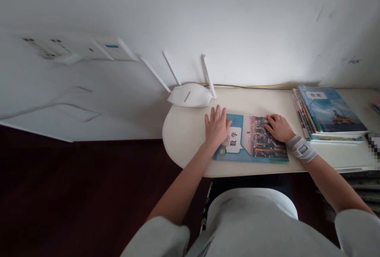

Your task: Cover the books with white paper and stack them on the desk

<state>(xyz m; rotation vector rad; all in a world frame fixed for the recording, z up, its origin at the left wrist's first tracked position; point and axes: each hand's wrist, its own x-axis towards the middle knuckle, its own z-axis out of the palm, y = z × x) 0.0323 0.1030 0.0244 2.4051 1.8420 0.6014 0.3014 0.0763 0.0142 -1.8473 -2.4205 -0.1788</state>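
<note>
A blue-covered mathematics textbook point(252, 140) with a city picture lies flat near the front edge of the desk, turned sideways to me. My left hand point(217, 127) rests at the book's left end, its fingers spread and partly over the cover. At the opposite end, my right hand point(279, 128) lies on the cover's upper right corner, fingers stretched out and slightly bent. A grey band is around my right wrist. Neither hand is closed around the book. Whether other books lie beneath it, I cannot tell.
Behind the book stands a white router point(190, 95) with several antennas. To the right is a stack of textbooks point(332, 110), a physics book on top. The cream desk point(184, 138) has a rounded left end. Cables point(252, 87) run along the wall, which bears sockets point(115, 49).
</note>
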